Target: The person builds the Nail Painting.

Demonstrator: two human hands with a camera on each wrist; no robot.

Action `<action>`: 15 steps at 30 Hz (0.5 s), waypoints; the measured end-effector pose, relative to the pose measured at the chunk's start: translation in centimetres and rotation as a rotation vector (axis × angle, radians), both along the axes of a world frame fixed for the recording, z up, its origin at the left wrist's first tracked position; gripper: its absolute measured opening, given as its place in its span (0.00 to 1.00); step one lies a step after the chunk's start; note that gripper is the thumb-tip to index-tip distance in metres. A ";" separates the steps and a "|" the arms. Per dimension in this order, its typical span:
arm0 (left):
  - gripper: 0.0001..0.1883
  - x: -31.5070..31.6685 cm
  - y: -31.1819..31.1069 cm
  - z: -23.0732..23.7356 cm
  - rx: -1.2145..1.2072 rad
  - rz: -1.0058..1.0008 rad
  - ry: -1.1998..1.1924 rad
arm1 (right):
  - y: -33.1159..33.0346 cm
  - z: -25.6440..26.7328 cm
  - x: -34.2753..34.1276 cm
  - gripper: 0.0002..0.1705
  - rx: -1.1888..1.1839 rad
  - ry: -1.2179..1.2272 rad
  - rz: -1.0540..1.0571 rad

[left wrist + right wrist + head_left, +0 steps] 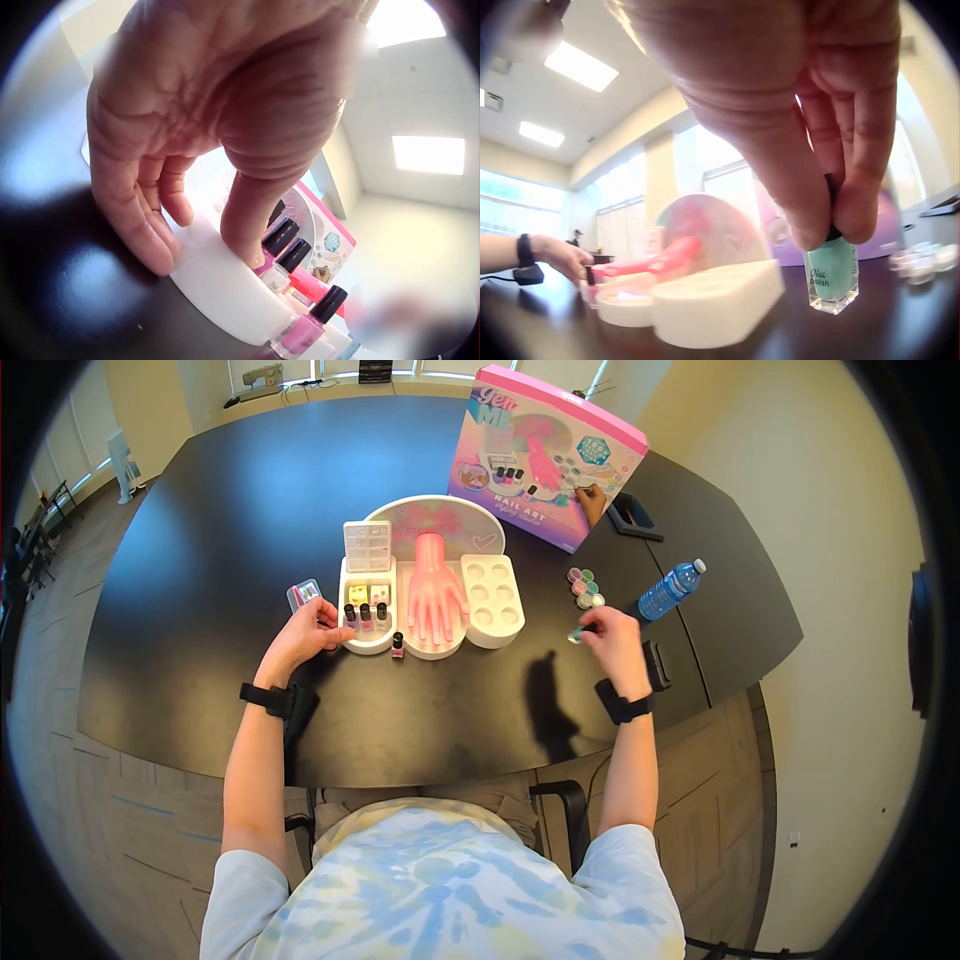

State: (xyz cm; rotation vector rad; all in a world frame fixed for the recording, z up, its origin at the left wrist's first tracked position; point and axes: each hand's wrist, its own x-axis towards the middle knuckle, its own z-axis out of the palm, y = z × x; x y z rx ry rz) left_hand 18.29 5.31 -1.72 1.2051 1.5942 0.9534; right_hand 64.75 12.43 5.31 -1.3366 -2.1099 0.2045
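My right hand (617, 652) pinches the black cap of a mint-green nail polish bottle (832, 274) between thumb and fingers, upright and close over the table. My left hand (300, 638) grips the left edge of a white nail art station (225, 289), thumb over the rim and fingers outside. Several nail polish bottles (366, 618) with black caps stand in that left section, right by the thumb. A pink model hand (432, 588) slopes down the station's middle. The right section is a white holder (493, 632) with round wells. One pink polish bottle (398, 647) stands in front of the station.
A tall nail art box (555, 460) stands behind on the right. Small round glitter pots (580, 586) lie beyond my right hand, near a blue water bottle (672, 590). A small clear case (303, 594) lies beside my left hand. The dark table (420, 735) has a rounded front edge.
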 end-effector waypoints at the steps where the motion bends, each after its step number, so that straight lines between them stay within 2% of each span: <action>1: 0.19 0.1 0.0 0.0 0.001 0.005 0.003 | -1.0 1.0 -2.1 0.12 -0.041 0.009 0.061; 4: 0.19 0.1 0.1 0.1 -0.007 0.003 0.019 | -2.4 0.9 -6.8 0.14 -0.125 0.061 0.261; 7: 0.19 0.0 0.0 -0.1 -0.002 0.010 -0.003 | -2.9 0.2 -9.9 0.14 -0.147 0.061 0.352; 15: 0.20 0.0 0.1 -0.2 -0.005 0.011 -0.014 | -1.8 -1.9 -13.0 0.17 -0.196 0.016 0.443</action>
